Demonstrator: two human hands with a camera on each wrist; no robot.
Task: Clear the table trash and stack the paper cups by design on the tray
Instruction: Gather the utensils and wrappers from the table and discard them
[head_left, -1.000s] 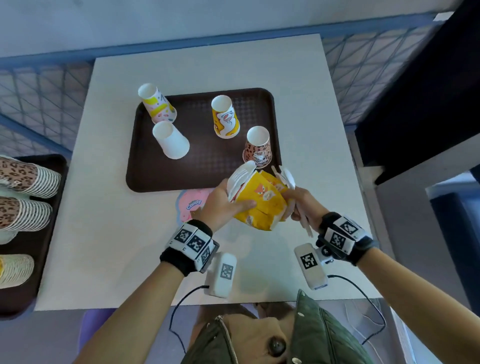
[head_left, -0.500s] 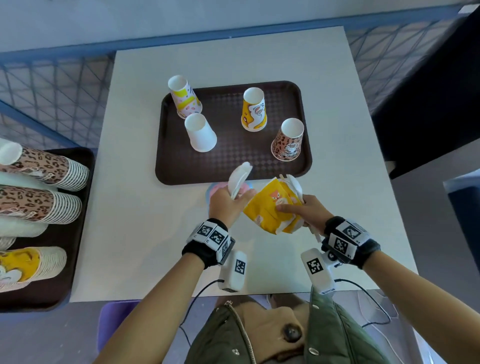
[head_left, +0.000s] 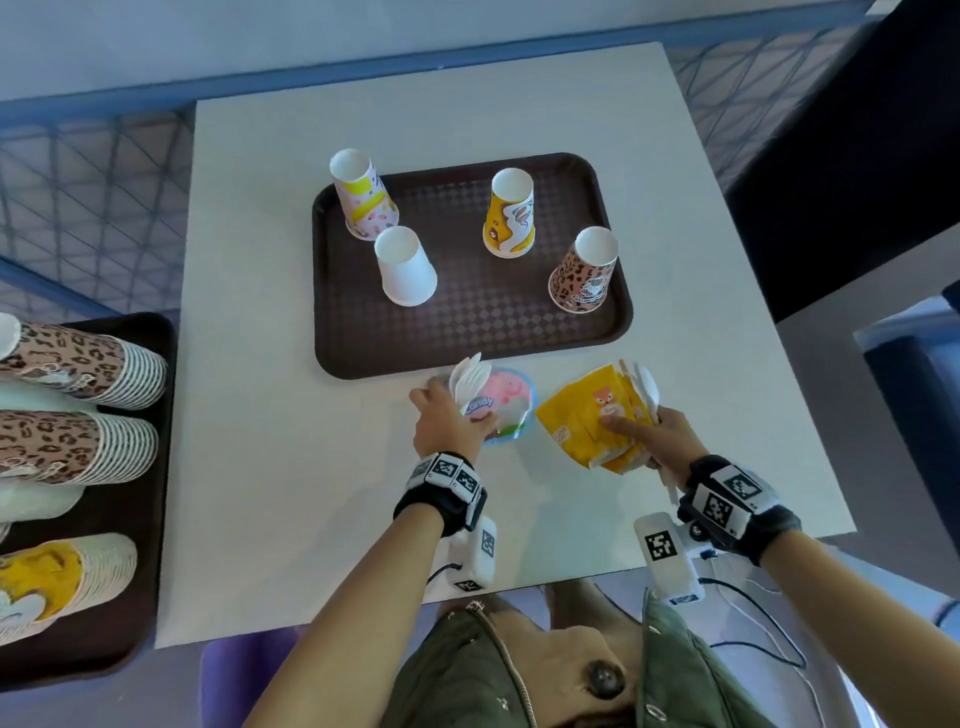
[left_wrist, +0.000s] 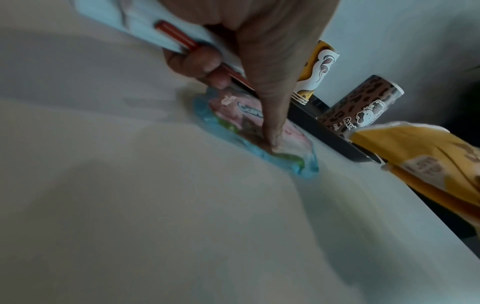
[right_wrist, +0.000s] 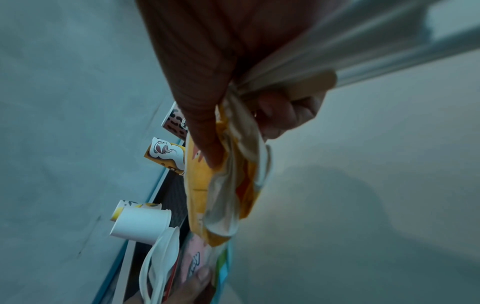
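Observation:
Four paper cups stand upside down on the brown tray (head_left: 467, 343): a pink-and-yellow cup (head_left: 363, 200), a white cup (head_left: 405, 267), a yellow cup (head_left: 510, 215) and a leopard-print cup (head_left: 584, 273). Just in front of the tray lies a pink-and-blue candy wrapper (head_left: 506, 395). My left hand (head_left: 452, 415) grips white plastic cutlery (head_left: 467, 382) and presses one finger (left_wrist: 272, 123) onto that wrapper. To the right, my right hand (head_left: 649, 431) grips a crumpled yellow wrapper (head_left: 587, 415) together with a white spoon and wooden sticks, held just above the table.
A second dark tray (head_left: 150, 519) on the left holds stacks of leopard, white and yellow cups lying on their sides. The white table (head_left: 285, 467) ends close to my body; a blue railing runs behind it.
My left hand let go of the yellow wrapper and came down onto the candy wrapper, still holding the cutlery. My right hand drew the yellow wrapper away to the right.

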